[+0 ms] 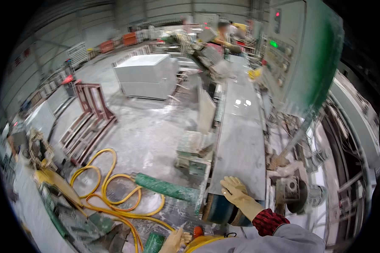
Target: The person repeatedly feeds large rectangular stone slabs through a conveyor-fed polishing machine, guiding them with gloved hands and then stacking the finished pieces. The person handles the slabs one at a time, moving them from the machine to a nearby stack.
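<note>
A long grey slab (pixel 242 149) lies flat on a narrow conveyor (pixel 219 207) running away from me. My right hand (pixel 237 195), in a cream rubber glove with a dark red patterned cuff above it, rests on the slab's near left corner. Its fingers lie flat over the surface rather than wrapped round it. Low in the view, beside the conveyor's near end, my left hand (pixel 176 241) wears a similar glove. Its fingers look loosely extended, with no object visible in them; part of it is cut off by the frame edge.
A green cylinder (pixel 166 187) juts left from the conveyor. Yellow hose (pixel 114 179) coils on the wet floor. A motor (pixel 306 196) and a green-and-white control cabinet (pixel 289 59) stand right. A reddish rack (pixel 90 118) and stacked white slabs (pixel 145 76) stand left; a person (pixel 221 36) works far ahead.
</note>
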Motion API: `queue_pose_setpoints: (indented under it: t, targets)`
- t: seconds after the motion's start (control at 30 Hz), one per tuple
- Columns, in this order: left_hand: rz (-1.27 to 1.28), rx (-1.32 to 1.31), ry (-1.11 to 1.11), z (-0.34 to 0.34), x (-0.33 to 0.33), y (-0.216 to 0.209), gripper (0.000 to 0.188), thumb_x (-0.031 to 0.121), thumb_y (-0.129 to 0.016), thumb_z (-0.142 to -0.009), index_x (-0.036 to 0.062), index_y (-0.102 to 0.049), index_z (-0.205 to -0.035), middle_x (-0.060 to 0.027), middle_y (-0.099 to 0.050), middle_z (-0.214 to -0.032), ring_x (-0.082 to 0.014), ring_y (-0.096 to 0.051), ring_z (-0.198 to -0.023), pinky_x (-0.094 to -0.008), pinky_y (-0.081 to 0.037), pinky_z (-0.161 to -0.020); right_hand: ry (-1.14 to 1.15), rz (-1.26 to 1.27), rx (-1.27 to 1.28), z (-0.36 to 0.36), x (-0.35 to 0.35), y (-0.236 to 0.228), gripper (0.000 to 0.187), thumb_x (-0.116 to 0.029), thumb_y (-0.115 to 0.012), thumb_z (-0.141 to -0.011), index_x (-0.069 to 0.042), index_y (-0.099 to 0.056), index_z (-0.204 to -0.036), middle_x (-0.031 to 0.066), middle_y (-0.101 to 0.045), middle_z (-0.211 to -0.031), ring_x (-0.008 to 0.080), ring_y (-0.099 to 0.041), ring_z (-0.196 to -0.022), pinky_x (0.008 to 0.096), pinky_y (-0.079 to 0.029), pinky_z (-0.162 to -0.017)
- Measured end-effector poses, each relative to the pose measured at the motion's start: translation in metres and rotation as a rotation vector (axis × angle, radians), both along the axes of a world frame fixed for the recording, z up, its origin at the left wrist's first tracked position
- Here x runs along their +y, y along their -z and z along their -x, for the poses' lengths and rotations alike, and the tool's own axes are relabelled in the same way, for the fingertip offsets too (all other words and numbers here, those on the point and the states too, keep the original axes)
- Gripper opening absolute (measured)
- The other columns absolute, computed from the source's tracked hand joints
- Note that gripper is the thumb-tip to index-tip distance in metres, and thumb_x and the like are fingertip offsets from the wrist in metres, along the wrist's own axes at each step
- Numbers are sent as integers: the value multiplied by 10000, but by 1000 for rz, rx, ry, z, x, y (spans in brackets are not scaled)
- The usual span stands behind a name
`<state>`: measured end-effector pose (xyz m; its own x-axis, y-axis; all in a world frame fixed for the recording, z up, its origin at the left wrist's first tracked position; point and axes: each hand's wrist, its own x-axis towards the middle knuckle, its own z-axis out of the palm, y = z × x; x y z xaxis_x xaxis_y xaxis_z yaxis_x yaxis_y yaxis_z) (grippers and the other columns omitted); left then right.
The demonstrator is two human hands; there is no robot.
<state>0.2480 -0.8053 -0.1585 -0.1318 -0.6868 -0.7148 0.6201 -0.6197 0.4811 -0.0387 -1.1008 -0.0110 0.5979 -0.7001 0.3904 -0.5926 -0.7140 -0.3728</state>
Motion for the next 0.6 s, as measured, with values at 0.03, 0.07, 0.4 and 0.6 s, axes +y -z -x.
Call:
queue_pose_setpoints:
  t: [0.03,0.07,0.4,0.6]
  targets:
    - [-1,-81,-97,2,20,-8,583,471,-513,-1122,-74,-720,-1142,-192,-779,-957,-277,-752,-783,-413,-617,-731,-126,119,55,-1,-17,14,377,-247,-645,-958,-91,-653,-1301,131,-637,-1297,361,-590,-1189,455,-482,-1010]
    - [-6,-191,-192,12,35,-35,581,470,-512,-1122,-70,-726,-1140,-179,-782,-955,-274,-754,-780,-418,-618,-725,-129,109,81,0,-27,29,404,-245,-656,-948,-94,-648,-1323,151,-622,-1318,374,-579,-1205,484,-460,-1040]
    - [-164,-390,-697,126,146,-65,587,468,-489,-1136,-80,-690,-1188,-245,-779,-1045,-303,-764,-872,-434,-625,-836,-247,60,424,-3,-51,49,330,-228,-617,-943,-93,-697,-1233,204,-665,-1292,426,-604,-1204,551,-455,-1064]
    - [-196,-458,-781,162,224,-86,603,484,-494,-1130,-75,-686,-1248,-210,-772,-1147,-300,-766,-993,-418,-620,-918,-174,-12,341,99,-54,76,466,-166,-479,-1058,-110,-618,-1500,164,-541,-1594,357,-458,-1491,462,-323,-1282]
